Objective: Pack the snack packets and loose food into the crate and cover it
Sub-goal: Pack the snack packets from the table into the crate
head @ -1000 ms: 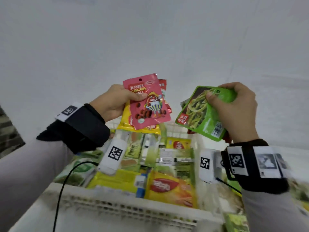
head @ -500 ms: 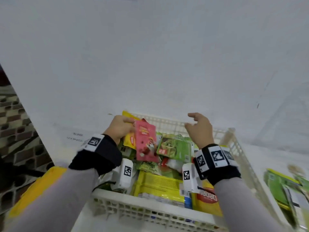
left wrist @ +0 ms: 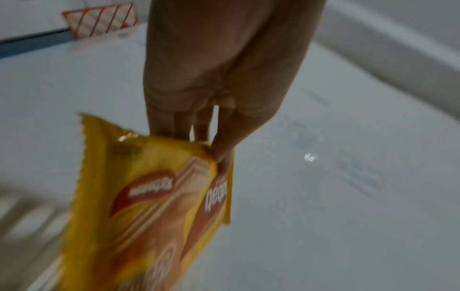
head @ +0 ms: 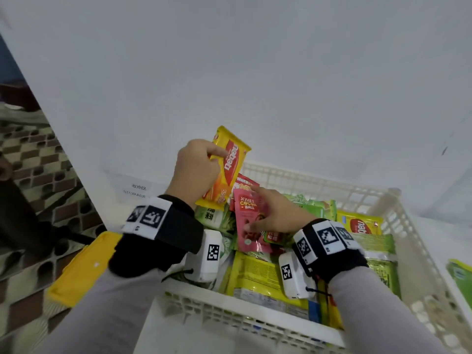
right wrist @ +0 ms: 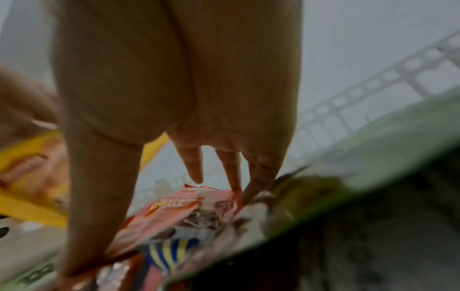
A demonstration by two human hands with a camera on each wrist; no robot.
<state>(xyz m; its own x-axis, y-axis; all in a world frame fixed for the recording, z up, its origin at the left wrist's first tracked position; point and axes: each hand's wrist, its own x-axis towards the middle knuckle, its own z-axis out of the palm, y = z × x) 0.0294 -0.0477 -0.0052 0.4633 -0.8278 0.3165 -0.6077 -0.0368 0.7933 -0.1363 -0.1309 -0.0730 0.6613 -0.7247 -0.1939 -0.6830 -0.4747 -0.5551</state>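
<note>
White crate [head: 314, 178] on a white table [head: 255, 72] — packets heaped to the rim, its near-left corner at the table edge. Left hand [head: 194, 169] pinches a yellow packet [head: 224, 172], tilted above the far-left rim. Right hand [head: 278, 213], fingers straight and spread, presses a pink packet [head: 249, 221] onto the heap. Yellow lid [head: 81, 269] lies left, off the table — the far tabletop is open.
</note>
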